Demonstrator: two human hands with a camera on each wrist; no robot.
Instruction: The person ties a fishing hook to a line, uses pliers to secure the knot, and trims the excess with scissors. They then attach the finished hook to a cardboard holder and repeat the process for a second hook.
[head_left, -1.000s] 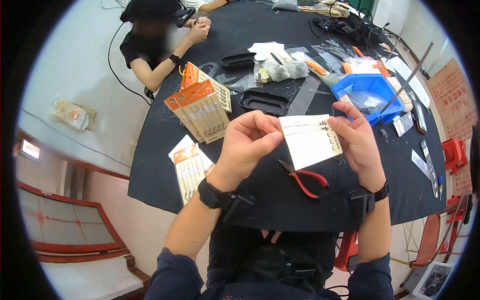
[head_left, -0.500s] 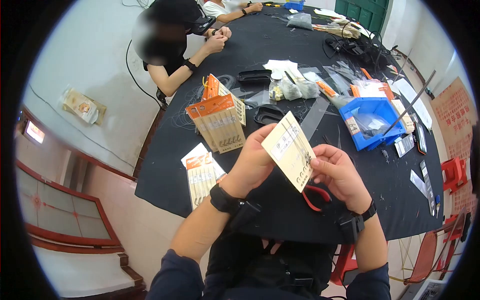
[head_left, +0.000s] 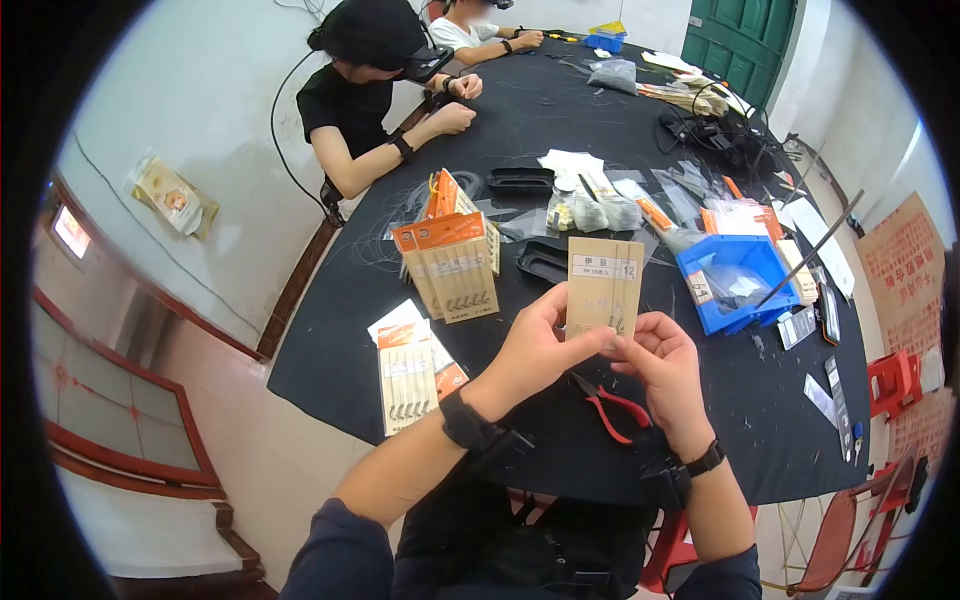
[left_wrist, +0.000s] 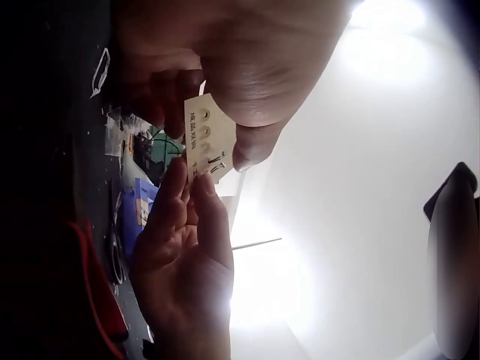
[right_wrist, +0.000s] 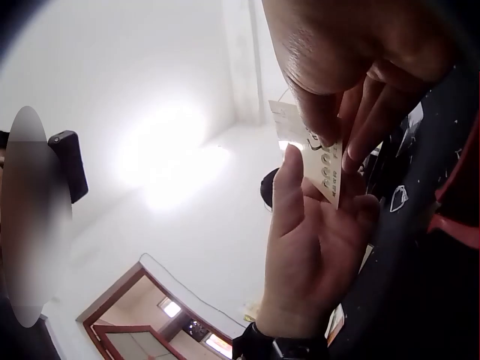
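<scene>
A cream card (head_left: 604,285) with a printed label and small dark hooks near its lower edge stands upright between both hands in the head view. My left hand (head_left: 535,350) pinches its lower left part, thumb across the front. At the lower right edge, the thumb and fingers of my right hand (head_left: 668,375) pinch the card near the hooks. The left wrist view shows the card (left_wrist: 201,131) with a row of holes and printed characters; hooks lie by the right thumb. Red-handled pliers (head_left: 612,412) lie on the table below the hands.
Orange-topped hook packs (head_left: 450,275) stand at the left, with another pack (head_left: 407,385) lying in front. A blue bin (head_left: 735,285) holds clear bags at the right. Black trays (head_left: 540,262) and small bags lie behind the card. Two people sit across the table's far left side.
The card has turned from tilted to upright, its label facing the head camera. My left hand has its thumb across the card's lower front. The head view has shifted, showing more of the far table.
</scene>
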